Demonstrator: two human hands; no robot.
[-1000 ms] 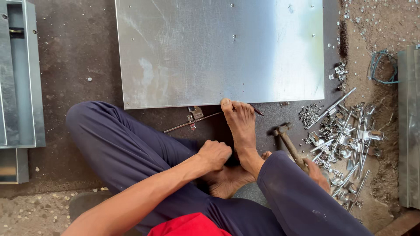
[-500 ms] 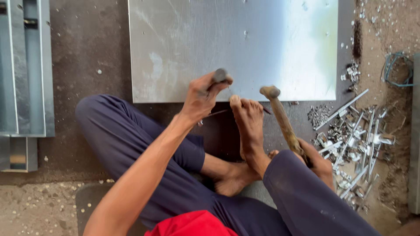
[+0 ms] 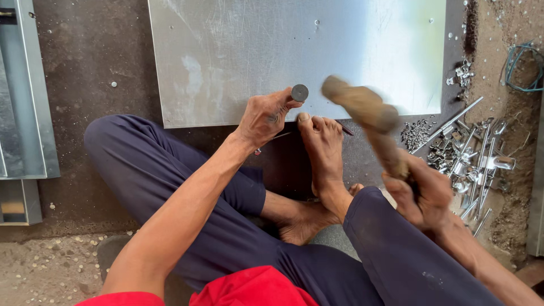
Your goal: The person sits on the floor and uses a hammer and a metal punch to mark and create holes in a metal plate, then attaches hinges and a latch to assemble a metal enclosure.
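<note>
The right hand (image 3: pixel 428 195), nearest the camera at lower right, has its grip wrapped tight round the handle of a hammer (image 3: pixel 365 116). Half a second ago the hammer stood raised and sharp beside the foot; now its head is blurred and has swung left, to just beside the punch. The left hand (image 3: pixel 265 117) has its grip closed on a dark round-headed punch (image 3: pixel 300 92), held upright at the near edge of the metal sheet (image 3: pixel 272 51). It has moved a little to the right along that edge since the earlier frame, and a second ago it lay empty on the knee.

A bare foot (image 3: pixel 323 144) lies between the two hands, toes touching the sheet's near edge, much where it was before. The legs in dark trousers are folded underneath.

To the right of the hammer, on the floor, lies a heap of bright metal brackets and screws (image 3: pixel 470 156), near the right hand but not touching it. Beyond it a coil of blue-green wire (image 3: pixel 524 68) lies in the dirt. At far left, well apart, are grey metal channels (image 3: pixel 25 102). The hammer head hides part of the sheet's edge.
</note>
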